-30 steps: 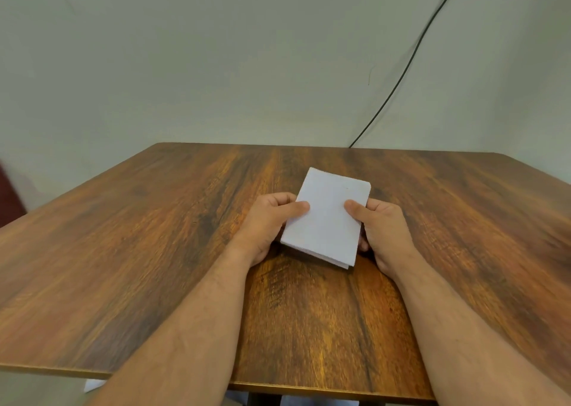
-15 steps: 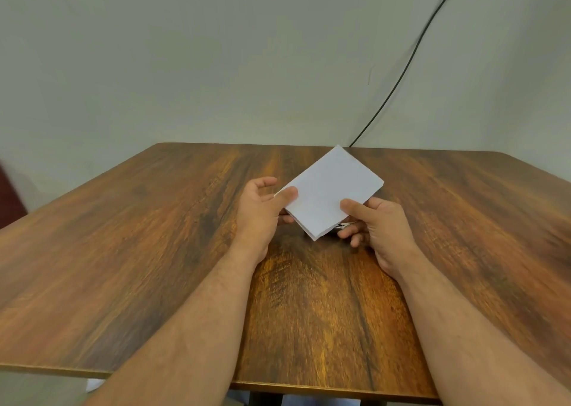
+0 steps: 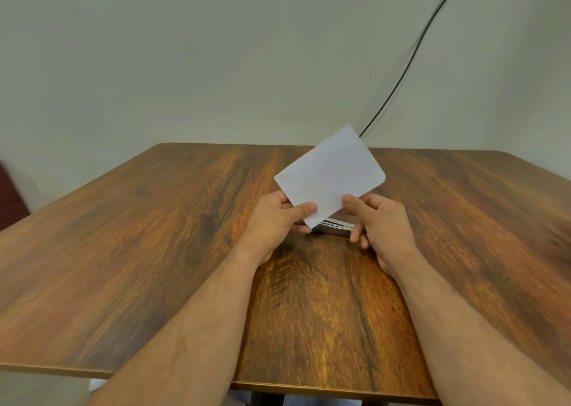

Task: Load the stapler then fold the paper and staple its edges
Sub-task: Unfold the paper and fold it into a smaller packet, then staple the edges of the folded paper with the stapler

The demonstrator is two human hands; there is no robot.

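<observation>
The folded paper (image 3: 330, 176) is white, held off the table (image 3: 154, 251) and tilted, its far corner raised toward the wall (image 3: 216, 50) and its near corner lowest, between the two hands; its upper face shows no marks that can be read. The left hand (image 3: 272, 223) pinches the near-left edge, thumb on top and fingers underneath; the right hand (image 3: 383, 223) has its thumb on the near-right edge, with its fingers curled below the sheet. Just under the near corner a stapler (image 3: 335, 227) shows, a narrow grey and silvery body, mostly hidden by the paper; the right fingers curl round its right end, though whether it rests on the wood or is lifted I cannot tell. Both bare forearms reach in from the near edge over the dark-grained brown top; the hands sit near its middle. Behind, the wall is pale and plain; a thin black cable (image 3: 408, 62) runs down it from the upper right and passes behind the paper's far corner.
</observation>
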